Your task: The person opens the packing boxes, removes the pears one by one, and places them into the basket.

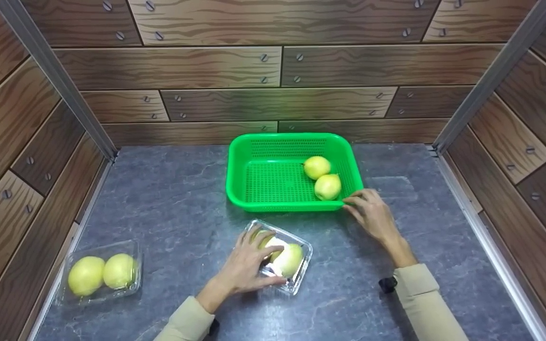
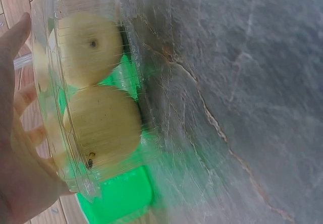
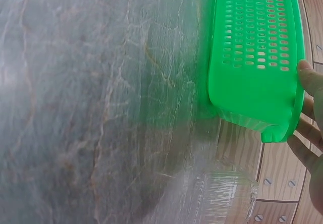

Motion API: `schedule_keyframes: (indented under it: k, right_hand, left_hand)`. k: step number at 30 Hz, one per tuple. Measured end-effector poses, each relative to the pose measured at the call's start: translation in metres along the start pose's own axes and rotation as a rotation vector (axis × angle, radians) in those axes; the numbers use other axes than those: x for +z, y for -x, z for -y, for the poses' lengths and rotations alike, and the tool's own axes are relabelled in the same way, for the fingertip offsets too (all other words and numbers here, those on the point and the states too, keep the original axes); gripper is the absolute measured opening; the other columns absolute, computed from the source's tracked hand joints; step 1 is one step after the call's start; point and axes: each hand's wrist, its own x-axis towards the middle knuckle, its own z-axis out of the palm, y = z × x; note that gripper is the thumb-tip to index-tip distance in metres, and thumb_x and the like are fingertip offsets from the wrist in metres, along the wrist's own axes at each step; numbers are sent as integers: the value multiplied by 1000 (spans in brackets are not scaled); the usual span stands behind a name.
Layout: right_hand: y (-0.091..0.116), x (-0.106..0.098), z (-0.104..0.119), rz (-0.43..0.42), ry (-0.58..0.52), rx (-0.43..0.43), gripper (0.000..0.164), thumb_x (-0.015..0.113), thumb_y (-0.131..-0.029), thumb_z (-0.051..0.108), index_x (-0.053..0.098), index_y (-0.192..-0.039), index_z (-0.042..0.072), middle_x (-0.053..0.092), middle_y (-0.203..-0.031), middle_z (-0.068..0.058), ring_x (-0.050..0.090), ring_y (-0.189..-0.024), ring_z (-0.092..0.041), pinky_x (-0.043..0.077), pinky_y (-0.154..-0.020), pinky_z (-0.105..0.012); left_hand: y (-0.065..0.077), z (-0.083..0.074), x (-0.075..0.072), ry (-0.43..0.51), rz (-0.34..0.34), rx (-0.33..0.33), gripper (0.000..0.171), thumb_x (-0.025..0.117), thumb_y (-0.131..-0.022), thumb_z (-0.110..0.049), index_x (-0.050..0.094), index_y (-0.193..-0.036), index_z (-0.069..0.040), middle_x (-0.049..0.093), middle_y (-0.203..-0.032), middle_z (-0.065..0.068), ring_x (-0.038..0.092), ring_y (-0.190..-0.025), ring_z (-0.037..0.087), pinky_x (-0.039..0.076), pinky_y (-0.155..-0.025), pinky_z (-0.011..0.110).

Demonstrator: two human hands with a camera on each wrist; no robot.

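My left hand (image 1: 249,263) lies spread over a clear plastic clamshell box (image 1: 304,270), its fingers on the lid and the thumb along the near edge. Inside the box sit two yellow-green pears (image 2: 103,125), side by side; glare hides part of them in the head view. My right hand (image 1: 372,213) holds the rim of a green plastic basket (image 1: 296,205) at its near right corner. In the right wrist view the thumb (image 3: 309,75) overlaps the rim from the near side. Two pears (image 1: 328,187) rest at the right inside the basket.
A second clear box (image 1: 135,286) with two pears (image 1: 86,275) stands at the left. Right of the basket is another clear plastic container (image 3: 222,193), barely visible from above. Wood-patterned panels (image 1: 273,106) enclose the grey marbled table (image 1: 173,189) at the back and sides.
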Motion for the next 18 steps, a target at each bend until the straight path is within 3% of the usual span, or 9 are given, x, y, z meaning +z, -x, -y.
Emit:
schedule_keyframes:
  k: [7, 18]
  right_hand:
    - [0, -1, -2, 4, 20, -18, 20, 91, -79, 12, 82, -98, 12, 73, -100, -11, 68, -100, -33, 61, -81, -49]
    - [3, -5, -1, 4, 69, -107, 28, 91, -80, 14, 80, -105, 9, 72, -106, -15, 68, -100, -36, 59, -87, -51]
  left_hand:
    - [9, 1, -1, 22, -64, -42, 81, 67, -85, -77, 61, -144, -22, 56, -150, 13, 45, -148, 45, 40, -120, 70]
    - [32, 2, -7, 192, -303, -280, 85, 83, -85, -48, 51, -151, -4, 55, -151, 26, 50, -142, 51, 45, -114, 72]
